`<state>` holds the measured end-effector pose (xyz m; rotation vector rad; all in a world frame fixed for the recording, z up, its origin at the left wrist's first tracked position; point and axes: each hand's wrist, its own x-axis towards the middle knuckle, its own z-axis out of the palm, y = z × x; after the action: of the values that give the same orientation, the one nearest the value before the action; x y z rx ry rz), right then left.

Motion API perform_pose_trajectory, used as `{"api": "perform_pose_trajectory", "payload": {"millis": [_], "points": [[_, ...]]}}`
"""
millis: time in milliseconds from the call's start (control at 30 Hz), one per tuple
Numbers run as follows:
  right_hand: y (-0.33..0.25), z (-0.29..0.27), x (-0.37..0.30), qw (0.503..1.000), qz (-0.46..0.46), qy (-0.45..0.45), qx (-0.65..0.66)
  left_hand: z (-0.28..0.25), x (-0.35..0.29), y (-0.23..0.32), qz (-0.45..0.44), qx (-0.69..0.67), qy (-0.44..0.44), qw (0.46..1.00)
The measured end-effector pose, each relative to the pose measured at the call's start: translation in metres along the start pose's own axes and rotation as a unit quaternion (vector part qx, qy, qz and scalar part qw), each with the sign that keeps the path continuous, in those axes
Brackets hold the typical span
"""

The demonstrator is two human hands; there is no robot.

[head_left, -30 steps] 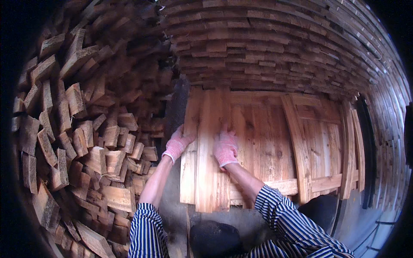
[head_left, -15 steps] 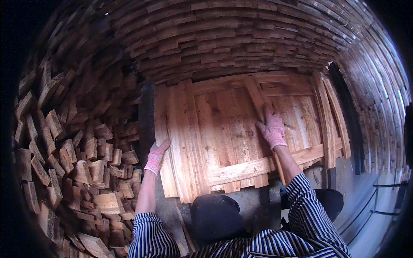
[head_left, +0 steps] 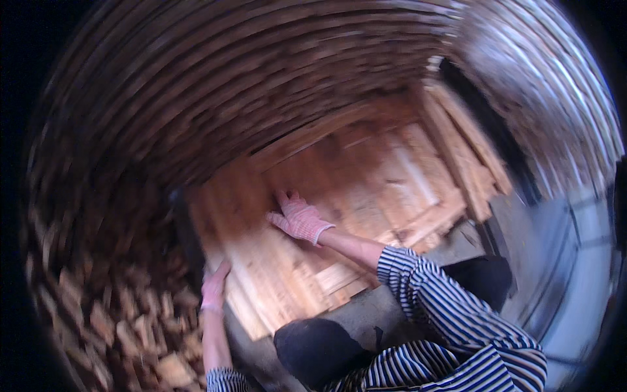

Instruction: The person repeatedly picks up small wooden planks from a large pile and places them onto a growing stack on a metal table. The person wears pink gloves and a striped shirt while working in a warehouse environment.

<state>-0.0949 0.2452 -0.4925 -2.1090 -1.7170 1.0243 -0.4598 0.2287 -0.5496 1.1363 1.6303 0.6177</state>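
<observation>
A broad layer of light wooden boards (head_left: 255,274) lies side by side in front of me, with crosswise pieces at the far and near edges. At its left edge, my left hand (head_left: 213,287), in a pink glove, is closed on the outermost board; some of its fingers are hidden. My right hand (head_left: 300,219), gloved the same way, is over the boards left of the middle. Its fingers are spread and nothing is in them. Narrow wooden strips (head_left: 450,150) run along the right end of the layer. Motion blurs much of the view.
A tall stack of boards (head_left: 294,78) rises behind, and another stack (head_left: 542,98) stands at the right. Cut board ends (head_left: 137,326) jut out on the left. A dark upright post (head_left: 490,124) stands by the right end. My knee (head_left: 320,353) is close to the near edge.
My right hand has let go of a narrow strip and moved left across the boards. My left hand stays at the left edge. The whole view has turned and shifted.
</observation>
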Motion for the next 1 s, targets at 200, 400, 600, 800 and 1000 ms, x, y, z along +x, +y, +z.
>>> {"api": "perform_pose_trajectory", "payload": {"millis": [200,400,600,800,1000], "points": [[0.261,-0.187,0.013,0.845,0.233,0.382,-0.291,-0.004,0.082,0.021,-0.026,-0.162,-0.055,0.985],[0.371,-0.255,-0.062,0.895,0.231,0.334,-0.186,0.015,0.092,0.029,-0.009,-0.159,-0.078,0.984],[0.291,-0.201,-0.073,0.901,0.138,0.309,-0.273,0.030,0.085,0.058,-0.069,-0.128,-0.024,0.989],[0.100,-0.078,-0.041,0.978,0.059,0.090,-0.179,0.004,0.082,0.043,-0.101,-0.137,-0.046,0.984],[0.035,0.017,0.008,0.994,-0.016,0.106,-0.020,0.026,0.092,0.072,-0.039,-0.101,-0.061,0.992]]}}
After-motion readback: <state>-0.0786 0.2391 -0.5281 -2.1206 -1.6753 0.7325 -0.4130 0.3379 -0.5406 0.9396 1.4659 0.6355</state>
